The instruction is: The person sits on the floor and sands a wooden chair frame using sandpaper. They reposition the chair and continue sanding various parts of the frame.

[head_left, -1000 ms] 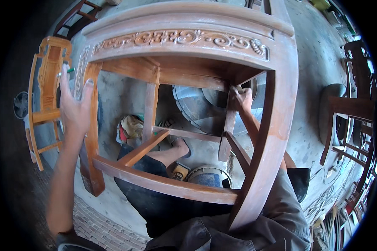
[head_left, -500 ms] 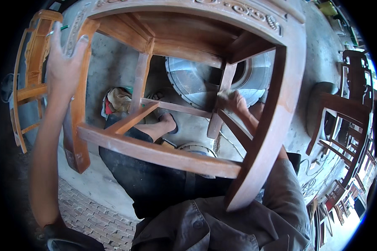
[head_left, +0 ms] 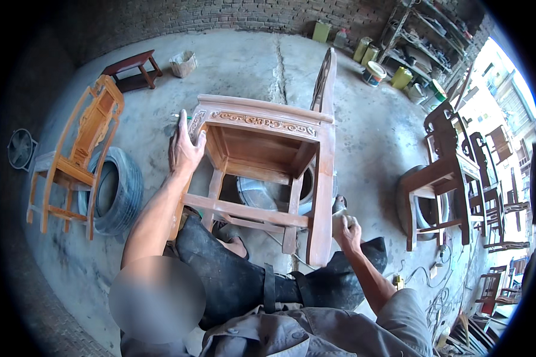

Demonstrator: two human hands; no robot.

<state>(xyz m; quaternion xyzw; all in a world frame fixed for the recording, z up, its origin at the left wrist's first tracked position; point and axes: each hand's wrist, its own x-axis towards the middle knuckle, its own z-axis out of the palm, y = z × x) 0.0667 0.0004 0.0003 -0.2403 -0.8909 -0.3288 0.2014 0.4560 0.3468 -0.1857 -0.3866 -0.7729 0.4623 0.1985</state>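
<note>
A reddish-brown wooden chair [head_left: 262, 211] with a carved front rail stands tilted before me, its seat underside and legs facing me and its back rising at the far right. My left hand [head_left: 186, 149] grips its left front corner, thumb and fingers around the leg. A thin white-and-green stick shows by those fingers; how it is held is unclear. Just right of the chair's right front leg, my right hand [head_left: 348, 232] is closed on a pale folded piece [head_left: 338, 219] that looks like sandpaper. That piece is apart from the leg.
A tyre [head_left: 253, 193] lies behind the chair's legs. At left are an orange-brown chair [head_left: 71, 172], another tyre [head_left: 134, 193] and a fan [head_left: 22, 149]. Dark chairs [head_left: 441, 178] stand at right near cables [head_left: 441, 297]. Buckets [head_left: 373, 72] and shelves [head_left: 423, 44] line the back right.
My view has pulled back and lifted, showing more of the room. The right hand has come out from among the chair's legs to its right side. The left hand still holds the left corner.
</note>
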